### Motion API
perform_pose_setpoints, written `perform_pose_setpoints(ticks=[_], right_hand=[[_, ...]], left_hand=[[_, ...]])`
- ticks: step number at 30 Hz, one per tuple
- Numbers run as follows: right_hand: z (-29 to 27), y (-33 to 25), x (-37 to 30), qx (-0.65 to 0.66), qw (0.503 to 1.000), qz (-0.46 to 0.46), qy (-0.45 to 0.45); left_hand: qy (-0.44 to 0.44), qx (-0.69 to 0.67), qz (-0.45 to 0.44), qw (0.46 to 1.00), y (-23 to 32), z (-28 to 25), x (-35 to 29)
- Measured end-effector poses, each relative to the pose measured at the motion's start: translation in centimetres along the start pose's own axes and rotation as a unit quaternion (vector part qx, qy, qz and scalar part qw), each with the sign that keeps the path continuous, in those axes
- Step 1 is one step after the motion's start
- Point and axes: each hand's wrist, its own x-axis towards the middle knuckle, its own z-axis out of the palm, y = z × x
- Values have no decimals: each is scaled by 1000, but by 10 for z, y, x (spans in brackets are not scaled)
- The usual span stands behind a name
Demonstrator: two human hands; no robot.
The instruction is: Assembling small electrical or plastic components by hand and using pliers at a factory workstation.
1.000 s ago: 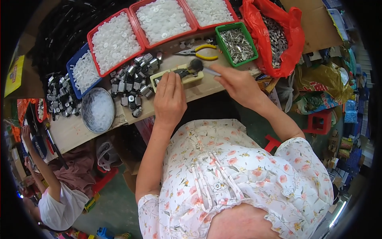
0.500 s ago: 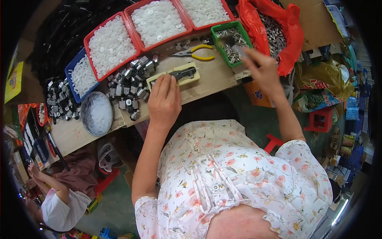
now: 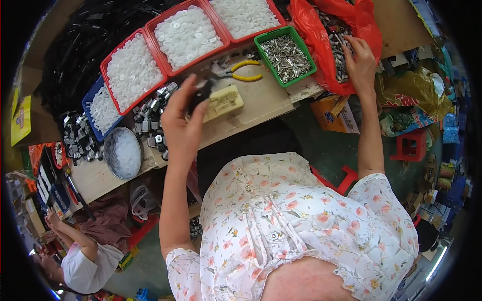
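Observation:
My left hand (image 3: 182, 114) is raised over the left end of a cream block fixture (image 3: 225, 103). Its thumb and fingers close round a black part (image 3: 200, 96), smeared by motion. In the fixture's top a recess shows bare. On the far right my right hand (image 3: 360, 59) reaches over an open red plastic bag (image 3: 372, 25) filled with small grey metal pieces. Its fingertips pinch a small dark and silver piece (image 3: 338, 38) at the bag's mouth. Beyond the fixture lie yellow-handled pliers (image 3: 246, 77).
A green basket (image 3: 257, 38) of metal pins stands left of the bag. Red trays (image 3: 164, 80) of white discs line the back, beside a blue tray (image 3: 102, 138). Metal-and-black parts (image 3: 149, 120) are heaped near a round metal dish (image 3: 141, 150). Another person (image 3: 83, 266) sits at lower left.
My left hand has come up off the fixture and moved left with the black part. My right hand has gone from above the green basket to the red bag.

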Motion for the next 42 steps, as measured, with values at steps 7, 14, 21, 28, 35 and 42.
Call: perform_pose_setpoints(ticks=[7, 14, 21, 28, 35, 42], right_hand=[[-23, -170, -15, 517, 829, -71, -202], [-8, -244, -28, 651, 696, -34, -301], [-4, -247, -28, 678, 669, -45, -302], [-10, -240, -27, 706, 659, -67, -252], [-7, -232, -25, 686, 654, -83, -307], [-16, -233, -18, 662, 676, -95, -310]], left_hand=[[27, -525, -235, 818, 13, -14, 17], [54, -646, -256, 717, 7, -8, 19], [31, -716, -258, 649, 13, 0, 16], [25, -724, -263, 638, 28, 9, 14], [34, -695, -262, 669, 27, 10, 14], [45, -665, -237, 707, 32, 13, 12]])
